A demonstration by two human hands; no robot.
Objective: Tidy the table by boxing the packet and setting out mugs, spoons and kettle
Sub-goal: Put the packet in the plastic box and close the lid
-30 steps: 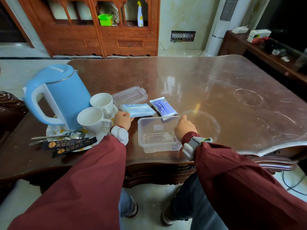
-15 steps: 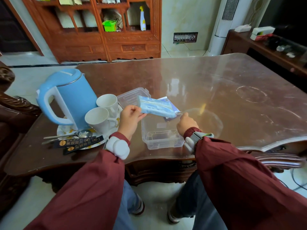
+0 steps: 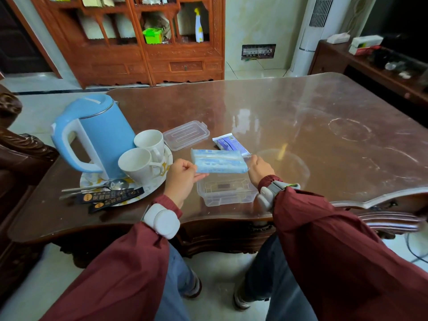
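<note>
Soft blue packet (image 3: pixel 218 161) looks light and floppy; left hand (image 3: pixel 180 176) pinches one end, right hand (image 3: pixel 260 169) probably the other, above the box (image 3: pixel 225 193)

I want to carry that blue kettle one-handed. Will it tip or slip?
The kettle is tall on a narrow base, standing on a crowded plate beside two mugs, so it probably tips if pushed. Its big handle should grip well. How full it is cannot be seen.

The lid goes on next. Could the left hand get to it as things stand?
Probably not yet: the left hand still pinches the packet. Otherwise the lid lies bare beyond it, beside the mugs.
</note>
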